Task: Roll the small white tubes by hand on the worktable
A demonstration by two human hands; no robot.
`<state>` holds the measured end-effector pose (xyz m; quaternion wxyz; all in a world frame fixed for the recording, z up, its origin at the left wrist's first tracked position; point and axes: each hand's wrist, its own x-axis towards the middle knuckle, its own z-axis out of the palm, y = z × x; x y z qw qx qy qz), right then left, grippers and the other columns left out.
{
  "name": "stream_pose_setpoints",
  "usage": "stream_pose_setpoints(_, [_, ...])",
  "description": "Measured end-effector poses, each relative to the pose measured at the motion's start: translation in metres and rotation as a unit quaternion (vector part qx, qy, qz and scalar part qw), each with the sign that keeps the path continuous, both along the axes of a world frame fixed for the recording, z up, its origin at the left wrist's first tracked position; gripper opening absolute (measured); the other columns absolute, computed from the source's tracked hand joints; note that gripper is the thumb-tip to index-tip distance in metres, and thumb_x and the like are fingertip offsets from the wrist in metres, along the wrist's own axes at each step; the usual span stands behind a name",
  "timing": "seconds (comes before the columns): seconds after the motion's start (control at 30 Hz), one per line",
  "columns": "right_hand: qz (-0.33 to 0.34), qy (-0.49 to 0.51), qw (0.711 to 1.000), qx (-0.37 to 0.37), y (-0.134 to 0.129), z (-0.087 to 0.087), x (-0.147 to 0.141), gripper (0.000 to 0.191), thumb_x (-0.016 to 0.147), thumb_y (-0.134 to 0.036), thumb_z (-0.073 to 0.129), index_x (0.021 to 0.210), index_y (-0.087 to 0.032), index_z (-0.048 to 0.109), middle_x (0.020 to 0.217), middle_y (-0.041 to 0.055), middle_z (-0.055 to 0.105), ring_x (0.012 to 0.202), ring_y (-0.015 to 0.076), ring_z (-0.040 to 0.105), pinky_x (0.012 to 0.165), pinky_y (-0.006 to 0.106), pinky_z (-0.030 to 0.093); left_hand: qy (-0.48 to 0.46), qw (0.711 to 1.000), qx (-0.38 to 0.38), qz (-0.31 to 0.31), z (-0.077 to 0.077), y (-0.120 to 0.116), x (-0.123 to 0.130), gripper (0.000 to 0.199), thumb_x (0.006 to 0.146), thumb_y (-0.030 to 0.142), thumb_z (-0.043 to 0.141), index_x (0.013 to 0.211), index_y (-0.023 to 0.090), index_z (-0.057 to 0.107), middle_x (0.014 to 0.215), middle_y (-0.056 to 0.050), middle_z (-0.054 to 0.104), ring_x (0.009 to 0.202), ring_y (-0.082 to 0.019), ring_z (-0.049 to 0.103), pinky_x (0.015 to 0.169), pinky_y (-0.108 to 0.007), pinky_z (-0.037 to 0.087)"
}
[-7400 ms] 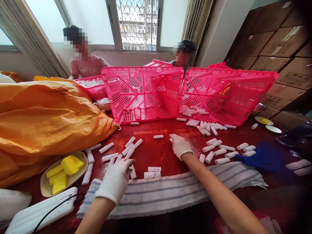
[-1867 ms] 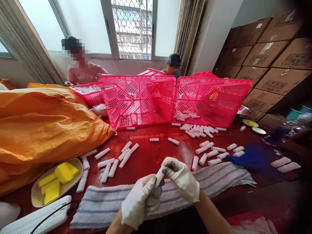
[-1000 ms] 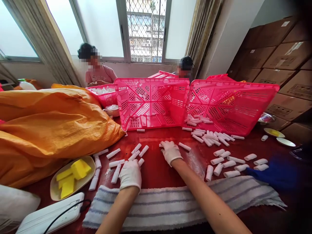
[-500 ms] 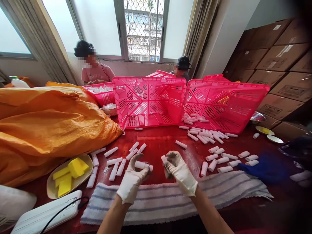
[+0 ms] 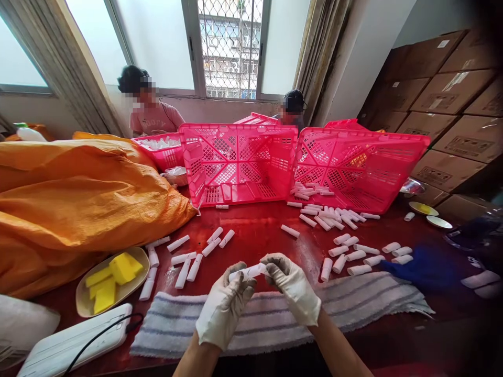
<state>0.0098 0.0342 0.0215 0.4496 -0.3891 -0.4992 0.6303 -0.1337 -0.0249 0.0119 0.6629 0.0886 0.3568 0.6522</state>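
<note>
Both my hands wear white gloves with dirty grey fingertips. My left hand (image 5: 226, 305) is closed around a white plastic tube (image 5: 247, 273), held roughly level above the towel's far edge. At the tube's right end, my right hand (image 5: 294, 291) pinches with thumb and fingers, hiding that tip. Whether the tube is one piece or two joined pieces I cannot tell. Several similar white tubes (image 5: 212, 246) lie loose left of my hands, some with a small notch or mark. To the right, several shorter white tubes (image 5: 356, 255) are scattered.
A striped towel (image 5: 275, 324) lies along the red table's (image 5: 251, 222) near edge. Two pink crates (image 5: 239, 199) (image 5: 408, 152) lie on their sides behind. Left are an orange sack (image 5: 90, 193), a dish (image 5: 80, 298) of yellow sponges and a white power bank (image 5: 78, 343). Two people sit beyond.
My hands have come together. The short piece in my right hand has met the left end-held tube, and both hands now grip one length of white tube.
</note>
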Motion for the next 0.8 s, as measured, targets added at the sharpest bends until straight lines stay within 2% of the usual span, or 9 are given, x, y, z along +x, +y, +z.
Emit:
stream_pose_setpoints(0.13, [0.031,-0.061,0.994,0.090,-0.004,-0.001,0.005,0.034,0.076,-0.051,0.067,0.092,-0.021,0.068,0.086,0.0037,0.066,0.071,0.0144,0.056,0.066,0.026,0.047,0.021,1.000,-0.017,0.000,0.004,-0.001,0.005,0.046,0.066,0.022,0.082,0.102,0.014,0.055,0.081,-0.004,0.067,0.068,-0.012,0.067,0.068,-0.022,0.055])
stream_pose_setpoints(0.23, [0.046,-0.137,0.978,0.151,0.000,-0.001,0.012,0.027,0.083,-0.046,0.060,0.083,-0.020,0.066,0.080,0.0029,0.065,0.074,0.0158,0.057,0.070,0.027,0.046,0.079,0.997,-0.018,-0.017,0.004,-0.002,0.010,0.049,0.065,0.033,0.082,0.100,0.014,0.053,0.075,-0.005,0.067,0.065,-0.014,0.066,0.067,-0.024,0.053])
stream_pose_setpoints(0.3, [0.047,-0.178,0.970,0.157,0.005,0.000,0.016,0.026,0.084,-0.044,0.058,0.076,-0.019,0.061,0.072,0.0005,0.061,0.068,0.0142,0.054,0.065,0.025,0.044,0.149,0.988,0.004,-0.037,0.003,-0.003,0.015,0.048,0.068,0.041,0.078,0.099,0.013,0.053,0.070,-0.004,0.067,0.064,-0.015,0.065,0.068,-0.026,0.051])
stream_pose_setpoints(0.37, [0.021,-0.203,0.969,0.140,0.011,0.002,0.018,0.027,0.084,-0.044,0.055,0.072,-0.020,0.055,0.064,-0.0023,0.054,0.060,0.0122,0.048,0.056,0.023,0.041,0.248,0.966,0.030,-0.073,0.001,-0.005,0.021,0.046,0.072,0.047,0.071,0.099,0.013,0.054,0.066,-0.003,0.065,0.060,-0.014,0.061,0.064,-0.027,0.048])
stream_pose_setpoints(0.43, [-0.009,-0.236,0.963,0.130,0.017,0.004,0.019,0.025,0.084,-0.043,0.051,0.071,-0.021,0.052,0.061,-0.0035,0.051,0.055,0.0116,0.044,0.052,0.023,0.038,0.357,0.928,0.044,-0.095,-0.002,-0.008,0.025,0.041,0.076,0.048,0.065,0.098,0.014,0.057,0.070,-0.003,0.065,0.062,-0.014,0.057,0.064,-0.027,0.046])
stream_pose_setpoints(0.53, [0.017,-0.312,0.936,0.164,0.022,0.006,0.021,0.018,0.083,-0.035,0.050,0.073,-0.020,0.054,0.060,-0.0029,0.054,0.054,0.0118,0.044,0.051,0.024,0.036,0.459,0.881,0.043,-0.102,-0.006,-0.012,0.024,0.035,0.078,0.046,0.062,0.094,0.015,0.061,0.083,-0.004,0.065,0.074,-0.015,0.056,0.071,-0.027,0.043])
stream_pose_setpoints(0.6, [0.070,-0.335,0.922,0.181,0.021,0.007,0.020,0.014,0.082,-0.030,0.050,0.075,-0.020,0.057,0.061,-0.0025,0.056,0.054,0.0118,0.045,0.052,0.024,0.036,0.451,0.881,0.041,-0.135,-0.009,-0.014,0.021,0.035,0.080,0.047,0.059,0.095,0.015,0.060,0.074,-0.001,0.061,0.066,-0.013,0.052,0.063,-0.025,0.040])
stream_pose_setpoints(0.7, [0.101,-0.310,0.930,0.171,0.014,0.005,0.012,0.014,0.083,-0.030,0.050,0.076,-0.020,0.058,0.062,-0.0025,0.057,0.056,0.0118,0.045,0.054,0.024,0.037,0.403,0.895,0.051,-0.185,-0.012,-0.014,0.021,0.037,0.082,0.049,0.054,0.095,0.015,0.056,0.062,0.003,0.052,0.053,-0.010,0.043,0.052,-0.023,0.034])
stream_pose_setpoints(0.8, [0.047,-0.269,0.953,0.134,0.008,0.000,0.003,0.022,0.087,-0.039,0.049,0.078,-0.021,0.058,0.060,-0.0031,0.052,0.054,0.0121,0.041,0.053,0.024,0.035,0.435,0.889,0.071,-0.126,-0.011,-0.013,0.030,0.032,0.082,0.045,0.056,0.094,0.016,0.058,0.079,-0.003,0.063,0.072,-0.015,0.055,0.069,-0.027,0.043])
